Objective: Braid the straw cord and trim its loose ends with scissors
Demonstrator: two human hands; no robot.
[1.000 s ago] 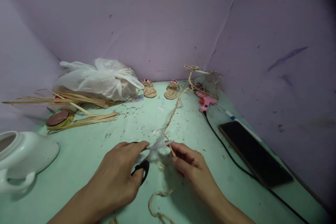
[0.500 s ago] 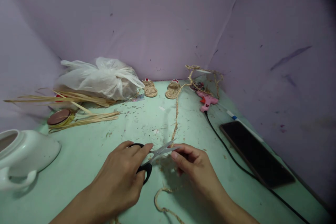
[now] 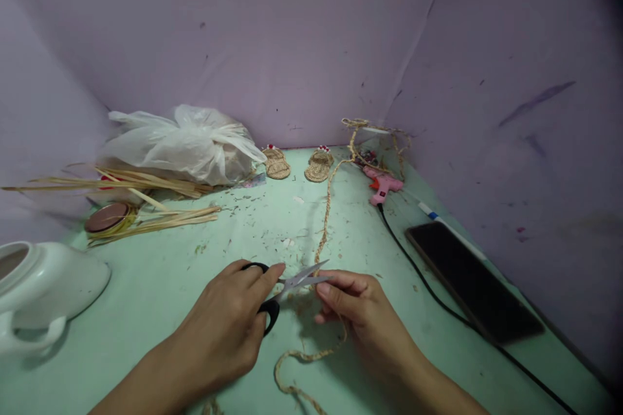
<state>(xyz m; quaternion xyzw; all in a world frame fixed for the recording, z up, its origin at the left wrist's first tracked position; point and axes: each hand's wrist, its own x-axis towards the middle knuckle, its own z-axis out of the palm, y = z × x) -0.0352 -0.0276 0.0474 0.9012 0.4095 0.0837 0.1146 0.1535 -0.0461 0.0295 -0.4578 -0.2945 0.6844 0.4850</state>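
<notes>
My left hand (image 3: 228, 318) grips black-handled scissors (image 3: 294, 281), fingers through the loops and blades parted, pointing right. A braided straw cord (image 3: 325, 220) runs down from the back right to the blades and my right hand (image 3: 357, 305). My right thumb and forefinger pinch together right at the blade tips, where the cord reaches them. Below that hand, more cord (image 3: 304, 358) curves along the table toward me. Whether the blades touch the cord is hard to make out.
Two small woven sandals (image 3: 318, 165) stand at the back, beside a white plastic bag (image 3: 189, 146). Straw strips (image 3: 170, 219) and a round tin (image 3: 108, 217) lie left, near a white ceramic pot (image 3: 58, 282). Right are a pink glue gun (image 3: 382, 185), its black cable and a phone (image 3: 472, 282).
The scissor blades have closed somewhat around the cord by my right fingers. The loose cord below has shifted left, and more of it shows under my right hand.
</notes>
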